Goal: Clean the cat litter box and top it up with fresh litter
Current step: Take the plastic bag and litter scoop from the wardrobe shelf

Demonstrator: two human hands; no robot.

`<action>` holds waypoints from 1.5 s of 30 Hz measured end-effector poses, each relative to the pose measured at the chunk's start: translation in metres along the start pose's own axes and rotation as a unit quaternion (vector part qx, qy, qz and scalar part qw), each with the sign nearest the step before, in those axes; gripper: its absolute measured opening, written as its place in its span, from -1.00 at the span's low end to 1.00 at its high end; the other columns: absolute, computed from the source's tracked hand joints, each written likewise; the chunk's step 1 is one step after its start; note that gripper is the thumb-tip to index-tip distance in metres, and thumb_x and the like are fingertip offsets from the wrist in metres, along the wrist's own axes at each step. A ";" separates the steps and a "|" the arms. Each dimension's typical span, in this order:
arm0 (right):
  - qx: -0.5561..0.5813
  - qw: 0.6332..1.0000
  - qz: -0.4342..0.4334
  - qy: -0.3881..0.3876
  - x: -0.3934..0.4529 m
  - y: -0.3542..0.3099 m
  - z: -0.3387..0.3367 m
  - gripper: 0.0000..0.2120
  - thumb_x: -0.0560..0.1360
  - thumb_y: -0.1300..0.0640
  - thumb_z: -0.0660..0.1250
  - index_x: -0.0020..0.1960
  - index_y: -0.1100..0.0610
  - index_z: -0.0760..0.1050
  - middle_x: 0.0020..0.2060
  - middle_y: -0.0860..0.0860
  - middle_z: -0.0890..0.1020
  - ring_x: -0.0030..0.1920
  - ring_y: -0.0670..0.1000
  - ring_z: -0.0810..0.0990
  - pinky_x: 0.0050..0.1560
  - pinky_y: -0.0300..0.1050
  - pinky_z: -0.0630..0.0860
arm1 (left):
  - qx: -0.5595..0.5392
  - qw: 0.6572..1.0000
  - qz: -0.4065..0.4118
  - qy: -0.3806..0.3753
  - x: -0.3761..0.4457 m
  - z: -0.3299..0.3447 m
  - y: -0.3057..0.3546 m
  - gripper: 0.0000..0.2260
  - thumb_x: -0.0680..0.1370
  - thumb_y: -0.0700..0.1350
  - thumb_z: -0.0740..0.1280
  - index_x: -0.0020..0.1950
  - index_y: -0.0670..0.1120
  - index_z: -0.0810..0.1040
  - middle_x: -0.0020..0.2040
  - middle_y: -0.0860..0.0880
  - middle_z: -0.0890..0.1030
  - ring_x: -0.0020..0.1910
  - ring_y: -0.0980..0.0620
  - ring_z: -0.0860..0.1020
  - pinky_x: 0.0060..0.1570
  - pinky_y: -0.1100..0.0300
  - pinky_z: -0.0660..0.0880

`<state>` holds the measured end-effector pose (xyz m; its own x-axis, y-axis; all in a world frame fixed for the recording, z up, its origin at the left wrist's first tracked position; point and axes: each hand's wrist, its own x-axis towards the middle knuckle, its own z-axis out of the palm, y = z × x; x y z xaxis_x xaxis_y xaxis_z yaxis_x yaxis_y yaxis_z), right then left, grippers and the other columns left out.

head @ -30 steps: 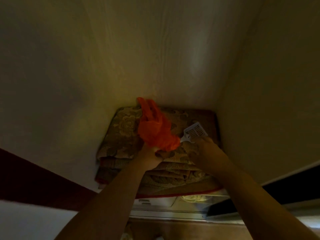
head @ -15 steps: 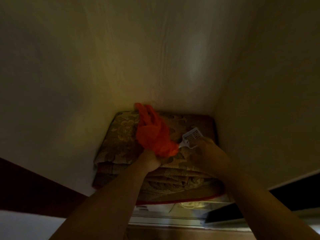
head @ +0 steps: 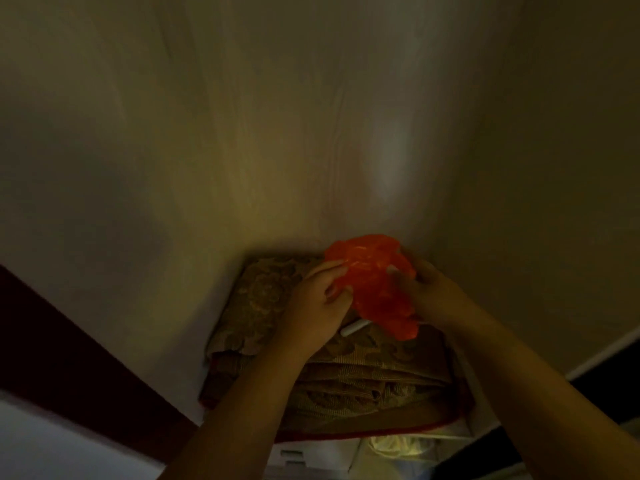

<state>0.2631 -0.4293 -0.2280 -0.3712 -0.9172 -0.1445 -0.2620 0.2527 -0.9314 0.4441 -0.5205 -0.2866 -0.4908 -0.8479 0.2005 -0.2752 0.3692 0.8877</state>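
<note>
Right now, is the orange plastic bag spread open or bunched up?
Bunched up: the crumpled orange plastic bag sits gathered between both hands, left hand and right hand. Whether its mouth is open, cannot tell.

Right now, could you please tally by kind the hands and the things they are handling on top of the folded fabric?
Hands: 2, left hand and right hand
Orange plastic bag: 1
White scoop handle: 1
Total: 4

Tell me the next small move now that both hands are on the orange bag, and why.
Probably pull the orange bag open: left hand and right hand both grip it, still crumpled, above the folded patterned fabric. A white handle, likely the scoop's, pokes out beneath it.
</note>
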 end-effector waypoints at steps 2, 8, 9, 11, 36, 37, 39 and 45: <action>0.087 0.996 0.027 -0.024 -0.010 -0.011 0.001 -0.42 0.54 -0.25 0.30 0.52 -0.26 0.25 0.21 -0.16 0.55 -0.05 -0.17 0.62 -0.23 -0.18 0.63 | -0.019 1.000 0.023 0.001 -0.009 -0.001 0.016 -0.68 0.63 -0.10 0.35 0.40 0.03 0.55 0.35 0.28 0.43 0.34 0.38 0.40 0.35 0.29 0.44; 0.184 0.983 -0.006 -0.012 -0.023 -0.019 0.010 -0.42 0.50 -0.24 0.37 0.46 -0.09 0.38 0.30 -0.07 0.56 0.03 -0.16 0.68 -0.22 -0.19 0.65 | -0.034 0.998 0.045 -0.005 -0.030 -0.004 0.046 -0.84 0.62 -0.09 0.36 0.05 0.13 0.71 0.11 0.29 0.62 0.18 0.29 0.56 0.29 0.15 0.50; 0.167 0.986 -0.020 0.003 -0.023 -0.020 0.009 -0.36 0.44 -0.29 0.42 0.45 -0.09 0.41 0.31 -0.06 0.57 0.10 -0.12 0.67 -0.08 -0.13 0.67 | -0.031 0.998 0.046 -0.016 -0.032 -0.005 0.052 -0.83 0.62 -0.10 0.36 -0.01 0.12 0.72 0.07 0.28 0.64 0.13 0.29 0.58 0.25 0.15 0.53; 0.148 0.988 -0.031 0.020 -0.025 -0.020 0.007 -0.34 0.36 -0.33 0.48 0.38 -0.12 0.45 0.25 -0.05 0.61 0.13 -0.05 0.68 0.09 0.03 0.66 | -0.023 0.998 0.053 -0.038 -0.035 -0.006 0.064 -0.83 0.60 -0.12 0.37 -0.08 0.07 0.73 0.00 0.23 0.67 0.06 0.26 0.60 0.19 0.11 0.56; 0.073 0.985 -0.151 0.028 -0.055 -0.006 -0.001 -0.77 0.45 0.49 0.34 -0.09 0.19 0.59 -0.14 0.22 0.68 -0.12 0.23 0.70 -0.10 0.34 0.63 | -0.007 0.994 0.001 -0.106 -0.044 -0.010 0.088 -0.22 0.45 0.41 0.27 0.47 0.57 -0.22 0.61 0.29 -0.17 0.52 0.21 -0.02 0.31 0.21 0.33; 0.085 0.984 -0.153 0.007 -0.056 -0.007 0.001 -0.80 0.46 0.48 0.35 -0.07 0.21 0.58 -0.12 0.25 0.67 -0.11 0.26 0.69 -0.08 0.34 0.63 | -0.023 0.994 -0.002 -0.107 -0.045 -0.006 0.085 -0.22 0.43 0.42 0.26 0.49 0.55 -0.19 0.60 0.29 -0.08 0.51 0.23 0.03 0.33 0.19 0.26; 0.100 0.983 -0.153 -0.027 -0.057 -0.008 0.003 -0.80 0.47 0.46 0.35 -0.03 0.20 0.57 -0.09 0.23 0.68 -0.09 0.26 0.68 -0.06 0.28 0.63 | -0.027 0.995 -0.006 -0.093 -0.046 0.003 0.077 -0.23 0.42 0.43 0.25 0.56 0.44 -0.04 0.56 0.25 0.14 0.50 0.23 0.17 0.36 0.18 0.24; 0.036 0.987 -0.152 0.042 -0.049 0.001 0.004 -0.64 0.47 0.25 0.48 0.17 -0.09 0.54 0.05 -0.08 0.67 0.05 -0.09 0.66 0.05 0.01 0.65 | -0.005 0.999 -0.031 0.042 -0.039 0.007 0.057 -0.79 0.59 0.14 0.35 0.18 0.11 0.50 0.06 0.14 0.57 0.06 0.17 0.56 -0.13 0.37 0.38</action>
<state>0.2847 -0.3850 -0.2230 -0.3589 -0.9176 0.1706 -0.3092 -0.0556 -0.9494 0.4418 -0.4640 -0.2464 -0.4014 -0.8984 0.1783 -0.2941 0.3108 0.9038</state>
